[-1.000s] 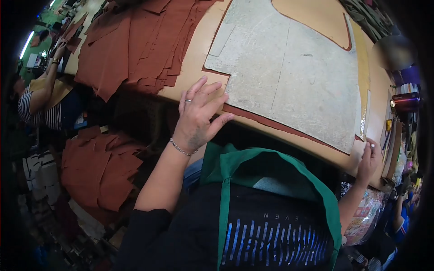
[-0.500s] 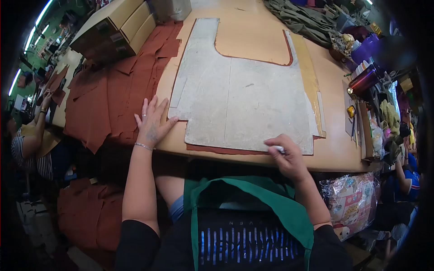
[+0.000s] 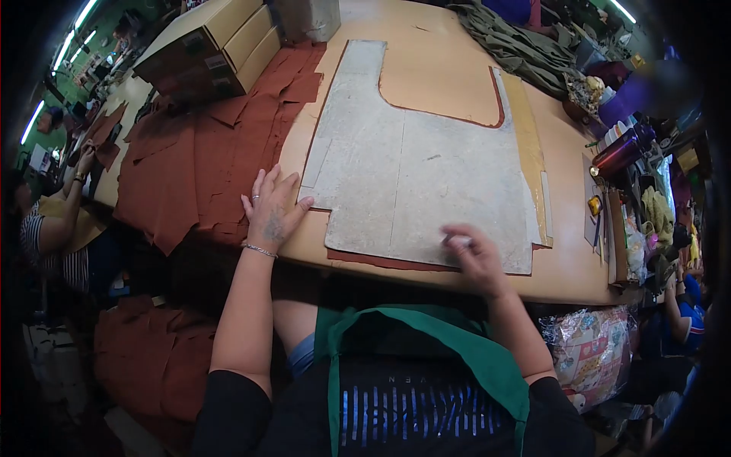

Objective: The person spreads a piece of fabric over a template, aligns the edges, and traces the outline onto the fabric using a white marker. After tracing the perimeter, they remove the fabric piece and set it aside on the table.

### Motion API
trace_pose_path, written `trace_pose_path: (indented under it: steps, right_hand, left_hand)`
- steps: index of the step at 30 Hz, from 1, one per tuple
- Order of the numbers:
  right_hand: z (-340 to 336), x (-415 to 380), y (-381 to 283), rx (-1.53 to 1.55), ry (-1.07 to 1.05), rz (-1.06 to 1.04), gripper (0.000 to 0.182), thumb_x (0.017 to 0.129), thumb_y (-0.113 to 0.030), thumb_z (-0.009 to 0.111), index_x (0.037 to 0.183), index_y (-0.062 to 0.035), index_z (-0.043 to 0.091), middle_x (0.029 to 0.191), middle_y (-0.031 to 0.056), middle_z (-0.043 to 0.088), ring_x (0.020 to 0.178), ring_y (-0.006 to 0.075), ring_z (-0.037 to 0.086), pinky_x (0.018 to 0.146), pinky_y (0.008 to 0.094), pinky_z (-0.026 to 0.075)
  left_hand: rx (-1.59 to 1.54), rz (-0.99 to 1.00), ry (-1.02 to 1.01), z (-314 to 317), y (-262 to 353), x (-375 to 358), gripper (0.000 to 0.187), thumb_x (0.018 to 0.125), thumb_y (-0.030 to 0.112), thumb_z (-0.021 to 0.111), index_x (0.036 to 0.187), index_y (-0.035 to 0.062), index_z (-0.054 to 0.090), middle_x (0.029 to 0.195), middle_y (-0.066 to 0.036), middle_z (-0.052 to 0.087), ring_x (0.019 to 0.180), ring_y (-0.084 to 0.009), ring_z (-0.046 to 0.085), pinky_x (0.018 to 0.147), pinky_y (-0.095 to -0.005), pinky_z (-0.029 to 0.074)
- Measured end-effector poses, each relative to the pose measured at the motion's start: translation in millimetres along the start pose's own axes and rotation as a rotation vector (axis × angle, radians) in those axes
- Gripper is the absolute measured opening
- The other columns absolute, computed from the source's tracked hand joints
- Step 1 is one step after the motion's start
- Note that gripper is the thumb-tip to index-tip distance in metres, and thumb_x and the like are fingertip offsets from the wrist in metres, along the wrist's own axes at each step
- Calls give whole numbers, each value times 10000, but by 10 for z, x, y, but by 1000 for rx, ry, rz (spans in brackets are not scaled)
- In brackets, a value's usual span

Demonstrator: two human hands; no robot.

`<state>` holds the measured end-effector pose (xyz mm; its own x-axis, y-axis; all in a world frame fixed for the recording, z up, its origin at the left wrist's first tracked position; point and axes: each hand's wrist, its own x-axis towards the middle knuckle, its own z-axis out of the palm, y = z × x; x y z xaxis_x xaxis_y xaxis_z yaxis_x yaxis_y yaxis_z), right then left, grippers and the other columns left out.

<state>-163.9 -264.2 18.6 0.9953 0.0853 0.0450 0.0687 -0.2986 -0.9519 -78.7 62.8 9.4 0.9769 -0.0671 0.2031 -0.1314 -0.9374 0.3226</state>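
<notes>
A large pale grey pattern board (image 3: 426,183) lies flat, with rust-red fabric (image 3: 381,261) showing from under its edges. My left hand (image 3: 274,209) rests beside the board's left corner, fingers spread, its thumb near the board's edge. Above the lower right of the board, my right hand (image 3: 480,259) is closed around a small white piece of chalk (image 3: 461,241). Motion blurs that hand a little, and most of the chalk is hidden by the fingers. A yellowish strip (image 3: 525,137) runs along the board's right side.
Stacked rust-red fabric pieces (image 3: 221,152) lie left, below a cardboard box (image 3: 205,53). Dark green cloth (image 3: 518,38) is at the back. A metallic bottle (image 3: 620,151) and a small tray (image 3: 618,236) stand right on the table (image 3: 567,259). Other people sit at both sides.
My right hand has lifted off the board's lower edge and moved slightly inward, still holding the chalk. The view has shifted a little; my left hand stays by the board's left corner.
</notes>
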Motion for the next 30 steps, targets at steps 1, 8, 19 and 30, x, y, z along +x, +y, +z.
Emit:
trace_pose_path:
  steps: [1,8,19,30]
  right_hand:
    - [-126,45,25,76,64,117,221,873,-138,514,1074,-59,563,843,45,556,692,112,496,627,227,417]
    - [-1505,576,620,-592,748,-6,239,847,-153,539,1033,-4,557,930,136,588,802,212,564,720,303,443]
    - [-1521,599,813,-925,726,-48,286,741,-125,631,1004,-34,565,853,113,531,829,273,514,761,371,420]
    - [-1531,605,821,-916,714,-35,271,738,-134,638,992,-55,586,842,107,530,833,277,512,760,374,419]
  left_hand:
    - [-37,48,68,-8,2,17,471,761,398,602,1128,110,543,1253,-136,413,1201,-294,324,932,-545,269]
    - [-300,-9,38,102,184,483,395,702,271,683,927,-34,571,871,-175,573,807,-311,551,730,-347,444]
    - [-704,-296,-172,187,89,755,346,672,70,715,935,-31,514,857,-81,575,766,-131,562,681,-255,477]
    - [-764,-231,-175,255,69,652,384,732,13,640,1052,-48,437,861,-96,584,733,-148,577,684,-250,478]
